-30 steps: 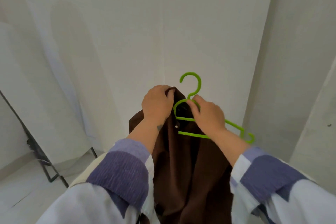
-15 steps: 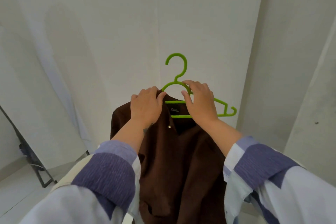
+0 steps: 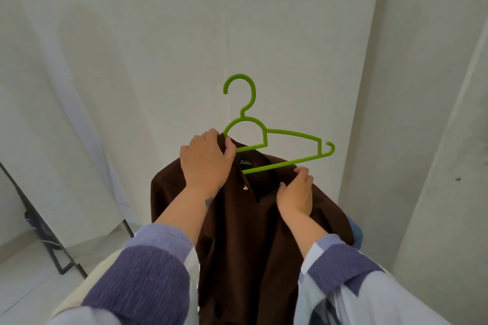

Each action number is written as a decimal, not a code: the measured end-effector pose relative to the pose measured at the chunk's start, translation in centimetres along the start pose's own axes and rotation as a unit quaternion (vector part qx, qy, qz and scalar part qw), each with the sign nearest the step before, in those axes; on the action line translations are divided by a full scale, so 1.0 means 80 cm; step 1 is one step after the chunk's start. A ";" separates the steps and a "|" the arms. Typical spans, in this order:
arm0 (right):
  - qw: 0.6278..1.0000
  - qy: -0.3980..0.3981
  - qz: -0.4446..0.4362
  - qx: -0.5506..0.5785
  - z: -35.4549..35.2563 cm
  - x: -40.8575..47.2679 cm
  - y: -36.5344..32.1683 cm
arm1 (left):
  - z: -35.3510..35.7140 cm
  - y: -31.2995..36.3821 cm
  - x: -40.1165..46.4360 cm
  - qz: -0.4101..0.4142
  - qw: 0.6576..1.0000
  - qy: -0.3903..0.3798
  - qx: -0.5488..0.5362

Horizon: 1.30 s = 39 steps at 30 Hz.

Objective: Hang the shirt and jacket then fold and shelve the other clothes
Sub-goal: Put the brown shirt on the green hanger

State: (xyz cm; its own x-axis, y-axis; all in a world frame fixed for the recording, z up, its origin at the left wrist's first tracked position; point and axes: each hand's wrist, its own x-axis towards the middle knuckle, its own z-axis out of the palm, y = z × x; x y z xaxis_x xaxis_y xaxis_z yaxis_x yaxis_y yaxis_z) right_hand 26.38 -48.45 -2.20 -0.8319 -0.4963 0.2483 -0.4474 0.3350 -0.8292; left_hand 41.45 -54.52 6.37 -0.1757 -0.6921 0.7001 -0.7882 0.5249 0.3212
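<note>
We hold a brown shirt (image 3: 253, 232) up in front of a white wall (image 3: 158, 47), with a green hanger (image 3: 266, 134) partly fed into its neck. Our left hand (image 3: 206, 163) grips the collar on the left side together with the hanger's left shoulder, fingers and thumb curled round both. Our right hand (image 3: 295, 192) pinches the right side of the collar, just below the hanger's lower bar.

Status of the hanging step, as we judge it:
- The left arm of the hanger sits inside the shirt.
- The right arm of the hanger, with its small end hook, sticks out bare above the cloth. The right shoulder of the shirt is not yet seated.
- The top hook is free and rests on nothing. No rail is in view.

The shirt hangs down between our two sleeves (image 3: 148, 258), open at the front, with its neck label (image 3: 245, 162) visible.

Remaining work, judged from the task: pull the right shoulder over the bare arm, then hook the hanger on a rail. The jacket, the folding and the shelving all appear to lie ahead; none of those items can be identified here. A blue edge (image 3: 356, 235) shows behind the shirt at the right; we cannot tell what it is.
</note>
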 end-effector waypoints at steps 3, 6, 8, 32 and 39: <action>0.997 -0.013 0.040 0.064 -0.008 0.011 -0.005 | -0.001 -0.006 -0.004 -0.007 1.000 0.011 -0.019; 0.990 -0.050 0.087 0.101 -0.011 0.018 -0.009 | -0.006 -0.009 -0.006 -0.019 0.998 0.023 -0.048; 0.968 -0.065 0.138 0.202 -0.015 0.017 -0.017 | -0.010 -0.011 -0.006 -0.026 0.998 0.028 -0.055; 0.953 -0.250 0.144 0.089 -0.179 -0.006 -0.025 | -0.057 0.022 -0.028 -0.035 0.993 0.049 -0.102; 0.837 -0.180 0.278 0.436 -0.260 -0.042 -0.002 | -0.054 0.087 -0.043 0.059 0.989 0.000 -0.138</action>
State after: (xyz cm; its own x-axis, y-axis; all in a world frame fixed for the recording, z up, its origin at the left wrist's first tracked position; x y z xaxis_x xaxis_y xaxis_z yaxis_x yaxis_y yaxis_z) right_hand 22.42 -30.20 7.53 -0.6085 -0.7194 -0.3351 0.5166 -0.0386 -0.8554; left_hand 39.13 -46.32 8.94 -0.2567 -0.6181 0.7430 -0.5706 0.7174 0.3996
